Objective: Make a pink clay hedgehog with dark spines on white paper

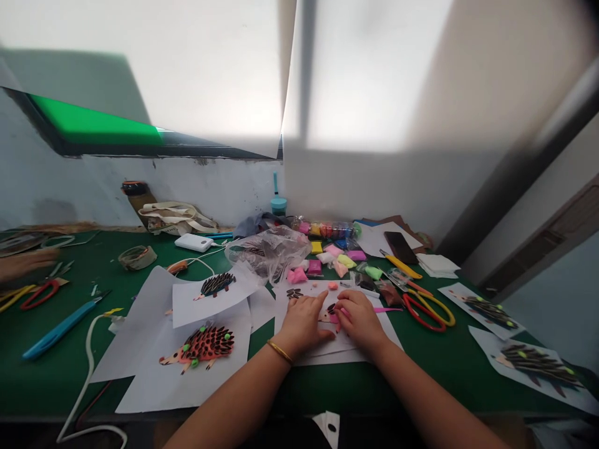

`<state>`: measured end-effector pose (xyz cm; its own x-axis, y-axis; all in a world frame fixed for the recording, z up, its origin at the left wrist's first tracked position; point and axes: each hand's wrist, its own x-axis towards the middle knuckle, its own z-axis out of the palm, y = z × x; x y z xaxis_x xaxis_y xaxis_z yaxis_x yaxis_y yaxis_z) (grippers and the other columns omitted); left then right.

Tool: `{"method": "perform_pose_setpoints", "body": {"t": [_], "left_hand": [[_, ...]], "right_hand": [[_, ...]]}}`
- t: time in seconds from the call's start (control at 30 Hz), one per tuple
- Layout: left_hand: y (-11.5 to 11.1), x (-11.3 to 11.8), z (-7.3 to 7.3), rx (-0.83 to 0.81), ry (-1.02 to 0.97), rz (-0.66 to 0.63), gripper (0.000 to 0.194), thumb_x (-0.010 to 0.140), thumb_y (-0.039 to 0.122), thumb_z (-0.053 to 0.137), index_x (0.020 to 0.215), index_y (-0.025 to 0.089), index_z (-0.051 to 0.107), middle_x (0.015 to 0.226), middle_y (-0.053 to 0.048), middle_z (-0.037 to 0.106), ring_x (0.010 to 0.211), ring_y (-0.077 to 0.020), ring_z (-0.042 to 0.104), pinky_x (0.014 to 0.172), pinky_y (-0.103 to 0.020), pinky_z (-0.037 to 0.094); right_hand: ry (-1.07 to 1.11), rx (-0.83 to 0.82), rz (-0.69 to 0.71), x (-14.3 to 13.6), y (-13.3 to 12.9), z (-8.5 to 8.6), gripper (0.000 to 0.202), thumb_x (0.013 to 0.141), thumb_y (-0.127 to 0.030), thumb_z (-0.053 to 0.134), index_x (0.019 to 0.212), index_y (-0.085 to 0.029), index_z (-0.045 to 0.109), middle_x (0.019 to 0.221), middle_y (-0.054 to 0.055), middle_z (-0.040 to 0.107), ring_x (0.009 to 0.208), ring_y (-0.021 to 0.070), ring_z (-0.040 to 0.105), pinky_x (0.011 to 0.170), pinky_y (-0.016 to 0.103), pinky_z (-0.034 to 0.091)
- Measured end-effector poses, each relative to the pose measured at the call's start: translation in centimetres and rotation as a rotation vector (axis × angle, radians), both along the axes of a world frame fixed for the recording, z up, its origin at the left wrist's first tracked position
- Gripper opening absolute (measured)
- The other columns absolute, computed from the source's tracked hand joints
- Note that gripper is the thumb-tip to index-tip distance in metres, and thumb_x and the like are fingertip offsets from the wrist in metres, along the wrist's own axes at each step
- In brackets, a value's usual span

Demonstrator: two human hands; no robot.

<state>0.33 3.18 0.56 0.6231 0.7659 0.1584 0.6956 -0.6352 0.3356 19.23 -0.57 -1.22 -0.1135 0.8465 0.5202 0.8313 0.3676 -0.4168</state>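
A sheet of white paper (374, 355) lies on the green table in front of me, with a small, partly made hedgehog picture (327, 313) on it. My left hand (304, 321) rests flat on the sheet, thumb and fingers apart, left of the picture. Over the picture's right side, the fingers of my right hand (359, 318) are pressed together; what they hold, if anything, is hidden. A pink pointed stick (389, 309) juts out to the right from behind that hand. Dark seed-like pieces (294, 293) and a small orange clay lump (332, 285) lie at the sheet's top.
Several coloured clay packets (344, 257) and a clear plastic bag (274, 249) lie beyond the sheet. Red-and-yellow scissors (428, 310) and a yellow cutter (402, 265) are on the right. Hedgehog pictures (206, 346) flank me. Another person's hand (28, 265) is at far left.
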Motion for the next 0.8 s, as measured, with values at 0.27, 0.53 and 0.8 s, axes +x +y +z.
{"method": "perform_pose_setpoints", "body": {"t": [0.27,0.53,0.8], "left_hand": [[-0.02,-0.02,-0.01,0.003,-0.001,-0.006,0.100,0.062,0.057,0.076,0.146,0.029,0.029,0.122,-0.008,0.060,0.113,-0.0321,0.051,0.094,-0.046,0.034],[-0.05,0.07,0.06,-0.002,0.019,0.001,0.100,0.063,0.058,0.075,0.146,0.028,0.028,0.121,-0.008,0.060,0.112,-0.0322,0.052,0.095,-0.046,0.033],[-0.21,0.02,0.35,-0.016,0.012,0.004,0.100,0.063,0.056,0.075,0.147,0.029,0.028,0.121,-0.008,0.060,0.113,-0.0319,0.051,0.096,-0.046,0.033]], "right_hand": [[0.003,-0.026,-0.014,-0.19,-0.30,0.12,0.013,0.083,-0.016,0.057,0.082,-0.022,0.068,0.100,0.006,0.062,0.099,0.0234,0.053,0.087,0.039,0.042],[-0.061,-0.032,-0.031,-0.43,-0.59,0.32,0.013,0.085,-0.015,0.056,0.081,-0.021,0.067,0.096,0.005,0.062,0.096,0.0218,0.052,0.085,0.036,0.040],[-0.147,-0.024,-0.053,-0.89,-0.94,0.81,0.014,0.087,-0.017,0.055,0.083,-0.021,0.068,0.096,0.005,0.063,0.096,0.0216,0.051,0.083,0.035,0.037]]}}
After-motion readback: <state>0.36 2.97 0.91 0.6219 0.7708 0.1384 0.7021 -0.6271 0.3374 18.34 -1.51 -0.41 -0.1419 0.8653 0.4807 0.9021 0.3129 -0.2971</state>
